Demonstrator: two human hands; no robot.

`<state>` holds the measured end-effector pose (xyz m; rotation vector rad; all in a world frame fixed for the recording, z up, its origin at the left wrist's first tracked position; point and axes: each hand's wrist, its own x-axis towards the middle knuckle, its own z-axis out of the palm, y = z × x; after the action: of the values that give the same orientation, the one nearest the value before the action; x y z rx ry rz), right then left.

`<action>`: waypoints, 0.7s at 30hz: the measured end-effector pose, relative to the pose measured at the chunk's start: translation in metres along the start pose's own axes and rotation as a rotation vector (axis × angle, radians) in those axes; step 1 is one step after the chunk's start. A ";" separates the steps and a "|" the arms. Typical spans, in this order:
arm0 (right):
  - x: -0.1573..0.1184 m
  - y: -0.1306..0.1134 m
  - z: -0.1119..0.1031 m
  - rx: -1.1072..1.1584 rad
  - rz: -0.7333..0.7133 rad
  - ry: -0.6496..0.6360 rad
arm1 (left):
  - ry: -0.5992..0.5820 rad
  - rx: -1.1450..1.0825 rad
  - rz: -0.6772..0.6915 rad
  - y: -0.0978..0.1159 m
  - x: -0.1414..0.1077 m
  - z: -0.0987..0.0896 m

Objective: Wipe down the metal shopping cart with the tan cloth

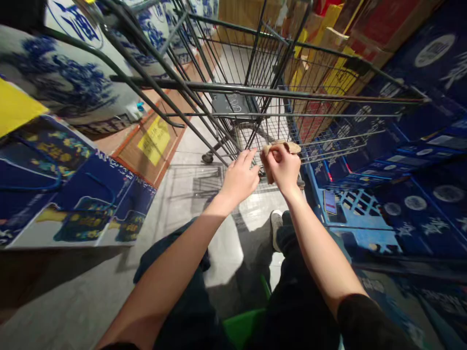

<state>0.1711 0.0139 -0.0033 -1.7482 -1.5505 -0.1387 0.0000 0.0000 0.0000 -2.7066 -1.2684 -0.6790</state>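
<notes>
My right hand (280, 167) pinches a flat, curved tan object (282, 147) at the near end of a wire shopping cart (270, 127). Its material is hard to tell. My left hand (239, 177) is just to the left, its fingers extended and their tips reaching the cart's near edge. That hand holds nothing. The fingers of my right hand hide part of the tan object, and both hands hide part of the cart's near edge.
Large blue-and-white porcelain jars (62, 73) stand on the left beside blue printed boxes (73, 194). Blue packaging (412, 209) and a blue crate (359, 209) lie on the right, with cardboard cartons (321, 82) beyond. The cart stands on a pale tiled floor (189, 146).
</notes>
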 end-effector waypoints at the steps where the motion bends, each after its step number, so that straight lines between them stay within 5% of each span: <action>1: -0.002 -0.002 0.002 -0.018 -0.018 -0.033 | 0.011 -0.015 0.014 -0.002 -0.001 0.000; 8: 0.003 0.000 -0.004 -0.088 -0.017 -0.071 | 0.256 -0.148 0.068 -0.024 -0.011 -0.010; 16: -0.017 -0.030 0.010 -0.172 -0.100 -0.264 | 0.375 -0.025 -0.178 -0.047 -0.030 -0.022; 21: -0.009 -0.025 0.012 -0.073 -0.114 -0.109 | 0.425 -0.097 -0.361 -0.058 -0.033 -0.024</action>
<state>0.1419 0.0127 -0.0042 -1.7485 -1.7448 -0.1603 -0.0699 0.0085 0.0008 -2.2309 -1.6399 -1.2990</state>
